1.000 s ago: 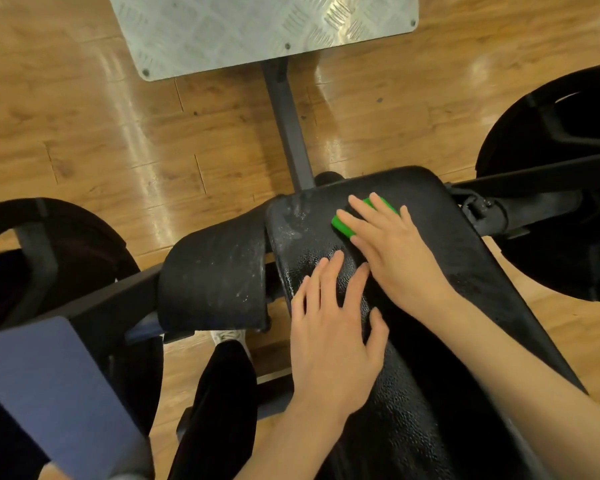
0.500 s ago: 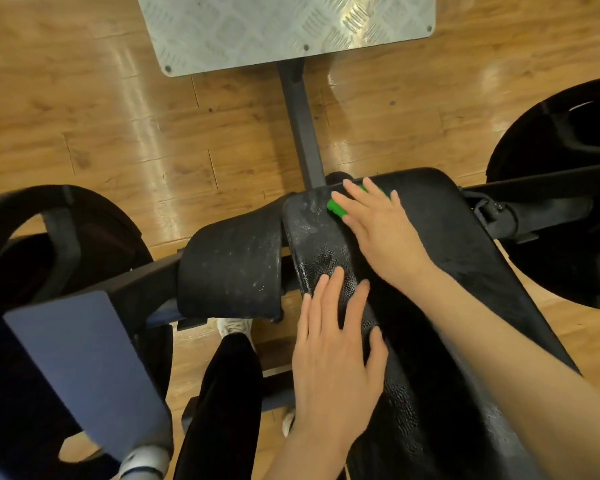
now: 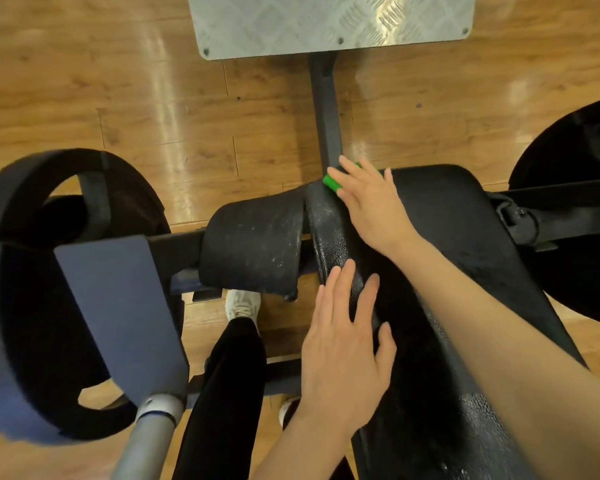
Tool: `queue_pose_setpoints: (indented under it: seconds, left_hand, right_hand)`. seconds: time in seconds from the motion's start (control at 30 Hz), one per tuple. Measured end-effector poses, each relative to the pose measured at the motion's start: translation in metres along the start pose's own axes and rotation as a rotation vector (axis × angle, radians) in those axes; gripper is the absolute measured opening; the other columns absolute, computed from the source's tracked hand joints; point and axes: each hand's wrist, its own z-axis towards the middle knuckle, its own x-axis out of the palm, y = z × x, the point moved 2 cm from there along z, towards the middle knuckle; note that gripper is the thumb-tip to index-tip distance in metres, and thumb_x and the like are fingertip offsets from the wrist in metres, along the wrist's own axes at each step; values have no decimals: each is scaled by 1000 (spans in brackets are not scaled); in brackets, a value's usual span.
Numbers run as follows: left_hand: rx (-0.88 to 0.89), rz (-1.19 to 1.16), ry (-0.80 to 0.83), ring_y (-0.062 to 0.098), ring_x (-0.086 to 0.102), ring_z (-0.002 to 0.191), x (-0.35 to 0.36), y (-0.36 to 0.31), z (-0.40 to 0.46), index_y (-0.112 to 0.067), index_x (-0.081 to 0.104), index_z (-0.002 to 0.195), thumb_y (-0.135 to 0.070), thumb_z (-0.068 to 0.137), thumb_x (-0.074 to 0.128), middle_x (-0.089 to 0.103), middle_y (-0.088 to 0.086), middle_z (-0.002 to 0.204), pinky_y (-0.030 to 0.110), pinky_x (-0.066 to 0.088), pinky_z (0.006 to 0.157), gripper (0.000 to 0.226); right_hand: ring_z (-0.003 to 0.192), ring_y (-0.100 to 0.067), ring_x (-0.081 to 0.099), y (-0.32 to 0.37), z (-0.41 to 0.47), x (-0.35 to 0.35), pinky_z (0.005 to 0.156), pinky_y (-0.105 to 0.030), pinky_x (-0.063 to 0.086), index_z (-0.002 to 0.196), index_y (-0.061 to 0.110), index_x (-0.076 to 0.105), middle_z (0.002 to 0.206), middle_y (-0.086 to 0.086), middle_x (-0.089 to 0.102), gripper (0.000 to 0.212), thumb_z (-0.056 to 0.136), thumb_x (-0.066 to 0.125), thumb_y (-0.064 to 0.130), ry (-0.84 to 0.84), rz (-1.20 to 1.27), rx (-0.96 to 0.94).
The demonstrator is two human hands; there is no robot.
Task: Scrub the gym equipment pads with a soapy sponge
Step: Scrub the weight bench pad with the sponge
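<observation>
The right hand point(image 3: 374, 206) presses the green sponge point(image 3: 331, 181) flat-fingered at the wet main pad's point(image 3: 465, 244) far-left corner, the left hand point(image 3: 343, 341) rests flat, and the side pad point(image 3: 253, 244) looks unscrubbed.

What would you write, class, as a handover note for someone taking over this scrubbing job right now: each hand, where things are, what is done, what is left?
Right hand: straight fingers press the green sponge onto the far left corner of the long black textured bench pad.
Left hand: flat and open, resting on the bench pad's left edge, holding nothing.
Done: the bench pad glistens wet near the hands.
Left: the curved black side pad beside it shows white specks and no wet sheen; it probably still needs scrubbing.
</observation>
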Motion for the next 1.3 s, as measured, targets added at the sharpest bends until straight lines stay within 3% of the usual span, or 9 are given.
queue_pose_setpoints:
  seconds: [0.2, 0.4, 0.6, 0.77, 0.93, 1.17, 1.3]
  left_hand:
    - [-10, -4, 0, 20, 14, 152, -2, 3, -13, -21, 32, 154, -41, 100, 34, 20, 8, 164, 42, 42, 111, 58]
    - [-16, -33, -9, 22, 15, 152, -3, 4, -15, -21, 31, 154, -42, 100, 32, 20, 8, 163, 42, 46, 107, 58]
    - [-14, -43, -13, 22, 14, 152, -3, 4, -16, -21, 31, 152, -41, 99, 34, 21, 9, 163, 42, 44, 109, 57]
    - [-18, -54, -14, 19, 9, 153, -2, 4, -15, -24, 28, 154, -43, 99, 30, 15, 5, 164, 37, 44, 110, 58]
    - [-21, -61, 8, 18, 4, 153, -1, 5, -16, -23, 26, 155, -43, 99, 31, 12, 6, 165, 36, 42, 112, 59]
    - [-33, -74, 17, 17, 5, 153, 0, 4, -15, -29, 20, 156, -45, 98, 27, 7, 1, 166, 36, 45, 108, 61]
    - [-34, -67, 20, 20, 8, 153, -1, 3, -16, -25, 25, 154, -44, 98, 29, 12, 5, 165, 39, 44, 109, 59]
  right_hand:
    - [148, -22, 12, -4, -75, -13, 117, -53, 1, 142, 21, 46, 156, 3, 31, 41, 102, 43, 14, -8, 100, -91]
    - [149, -24, 10, 16, -24, 3, 116, -53, -1, 143, 22, 45, 157, 1, 30, 41, 103, 39, 17, 16, 69, -76]
    - [149, -19, 7, 9, -69, -1, 117, -46, -4, 143, 25, 44, 156, 5, 29, 42, 102, 40, 15, 57, 83, -179]
    - [149, -20, 8, 26, -22, 6, 118, -51, -1, 143, 24, 45, 157, 4, 28, 42, 103, 41, 16, 104, 45, -193]
    - [148, -11, 4, 9, -78, -10, 114, -31, -11, 142, 27, 46, 156, 12, 26, 42, 102, 42, 16, 134, 165, -263]
    - [149, -22, 9, 25, 3, 8, 117, -50, 1, 144, 22, 44, 156, 2, 30, 41, 104, 39, 16, 93, 36, -153]
    - [149, -21, 9, 22, -41, 2, 117, -47, -1, 143, 22, 44, 156, 3, 30, 42, 102, 42, 14, 48, 80, -146]
